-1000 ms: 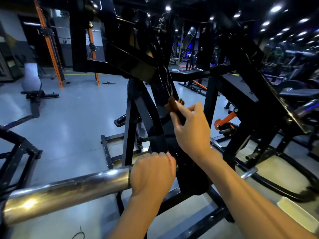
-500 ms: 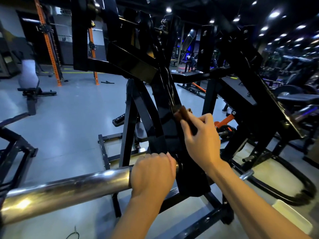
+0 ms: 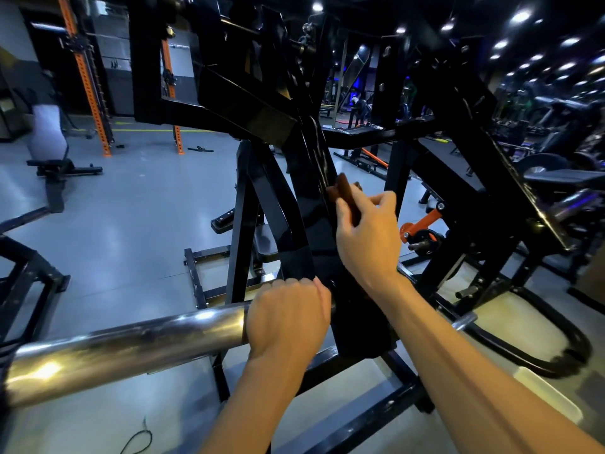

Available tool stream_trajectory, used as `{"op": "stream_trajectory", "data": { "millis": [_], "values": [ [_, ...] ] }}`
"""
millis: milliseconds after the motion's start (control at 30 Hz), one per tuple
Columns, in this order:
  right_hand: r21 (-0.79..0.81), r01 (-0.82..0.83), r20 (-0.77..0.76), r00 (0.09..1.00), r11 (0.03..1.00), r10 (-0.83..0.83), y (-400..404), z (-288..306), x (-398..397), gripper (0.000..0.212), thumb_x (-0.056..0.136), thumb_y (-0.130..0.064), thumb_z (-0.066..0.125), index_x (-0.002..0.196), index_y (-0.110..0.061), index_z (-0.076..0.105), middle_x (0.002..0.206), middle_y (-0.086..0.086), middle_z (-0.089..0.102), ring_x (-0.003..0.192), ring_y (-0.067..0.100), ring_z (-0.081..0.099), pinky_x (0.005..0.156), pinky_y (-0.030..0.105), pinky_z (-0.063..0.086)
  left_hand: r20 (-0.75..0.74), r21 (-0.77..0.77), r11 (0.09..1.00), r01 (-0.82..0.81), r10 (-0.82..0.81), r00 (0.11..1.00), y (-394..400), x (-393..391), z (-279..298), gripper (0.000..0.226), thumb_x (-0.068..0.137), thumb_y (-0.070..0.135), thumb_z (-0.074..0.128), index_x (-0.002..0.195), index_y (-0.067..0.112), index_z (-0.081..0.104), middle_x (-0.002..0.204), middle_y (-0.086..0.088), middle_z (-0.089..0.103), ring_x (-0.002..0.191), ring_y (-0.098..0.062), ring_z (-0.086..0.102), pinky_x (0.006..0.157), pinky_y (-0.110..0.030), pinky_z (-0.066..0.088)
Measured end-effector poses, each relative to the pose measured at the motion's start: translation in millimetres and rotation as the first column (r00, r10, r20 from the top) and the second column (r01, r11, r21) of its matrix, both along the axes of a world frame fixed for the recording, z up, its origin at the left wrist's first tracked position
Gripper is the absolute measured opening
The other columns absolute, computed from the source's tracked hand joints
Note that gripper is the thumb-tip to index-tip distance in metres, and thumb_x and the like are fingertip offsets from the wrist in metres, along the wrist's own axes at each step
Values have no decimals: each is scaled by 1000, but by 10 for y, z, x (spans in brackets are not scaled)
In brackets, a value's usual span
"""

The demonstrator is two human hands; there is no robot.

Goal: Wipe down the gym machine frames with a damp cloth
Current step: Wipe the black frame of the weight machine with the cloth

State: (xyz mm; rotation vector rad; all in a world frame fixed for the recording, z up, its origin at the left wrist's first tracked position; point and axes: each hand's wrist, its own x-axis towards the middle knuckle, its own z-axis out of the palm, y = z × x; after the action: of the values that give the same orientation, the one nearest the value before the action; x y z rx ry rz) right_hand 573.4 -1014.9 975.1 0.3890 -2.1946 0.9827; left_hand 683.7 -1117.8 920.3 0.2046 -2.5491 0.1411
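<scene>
Against slanted black frame upright [image 3: 307, 204], mid-height: brown cloth [image 3: 343, 191] pinched in right hand [image 3: 370, 237], fingers curled round it, pressed to the post's right edge. Left hand [image 3: 288, 319] clamped round chrome bar [image 3: 131, 345] near its inner end, bracing. Cloth soft, light, likely damp, so should bunch and mould to edges; best held wadded under fingertips. Frame rigid, glossy, probably slick when wet. Cloth's fold partly hidden, maybe doubled.
</scene>
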Motion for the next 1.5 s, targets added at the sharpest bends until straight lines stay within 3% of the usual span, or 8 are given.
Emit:
{"op": "stream_trajectory", "data": {
  "millis": [133,300,667,833,1033,1200,1367,1500],
  "values": [
    [189,-100,-87,989,977,118,137,-210,252,42,106,-37,53,148,-36,52,110,-9,37,76,7,52,55,18,45,-7,-10,1000,10,-10,1000,-6,-1,-9,47,98,37,54,56,19,64,49,-2,57,42,-20,52,48,-30,39],
    [-12,7,41,999,1000,-6,155,-118,53,33,107,-36,52,139,-32,61,109,-3,43,72,11,56,58,31,54,-27,-5,1000,12,-12,1000,2,-14,-10,48,97,35,56,52,19,62,46,-2,55,40,-20,50,48,-30,40],
    [43,-74,67,995,996,71,226,-104,80,38,109,-30,50,146,-35,53,113,-2,41,70,12,55,56,21,45,59,-8,1000,-9,9,998,0,22,40,47,95,33,60,51,18,61,44,-2,53,38,-21,48,48,-29,28],
    [338,-125,-105,980,933,170,145,-229,395,47,105,-30,53,152,-30,48,123,2,43,90,12,51,57,20,46,83,-19,999,47,-45,996,22,61,98,45,109,37,33,88,17,68,80,-3,69,69,-20,63,62,-35,34],
    [17,-35,62,997,999,34,199,-162,159,37,109,-30,49,145,-33,55,112,-4,42,67,10,54,54,24,43,63,-9,1000,-20,21,998,18,51,53,50,103,37,47,61,19,67,53,-1,61,47,-19,56,53,-31,40],
    [177,-131,-13,991,975,135,332,-362,395,44,107,-31,53,150,-36,48,117,-5,43,76,7,55,54,19,46,49,-4,1000,4,-4,999,20,37,48,52,105,37,42,64,18,68,57,-2,63,50,-19,58,55,-32,43],
    [-39,-27,129,991,999,32,252,-190,167,34,109,-34,49,142,-33,55,118,1,43,71,14,60,61,34,57,28,-34,999,-10,11,1000,5,23,9,51,103,37,47,59,19,65,50,-1,58,45,-19,54,51,-30,41],
    [99,-158,1,987,982,159,254,-323,366,46,107,-30,55,152,-34,46,116,-5,41,79,5,55,62,18,50,4,-37,999,-14,14,1000,15,33,19,50,101,38,49,58,20,65,49,0,57,44,-18,54,50,-30,43]
  ]
}}
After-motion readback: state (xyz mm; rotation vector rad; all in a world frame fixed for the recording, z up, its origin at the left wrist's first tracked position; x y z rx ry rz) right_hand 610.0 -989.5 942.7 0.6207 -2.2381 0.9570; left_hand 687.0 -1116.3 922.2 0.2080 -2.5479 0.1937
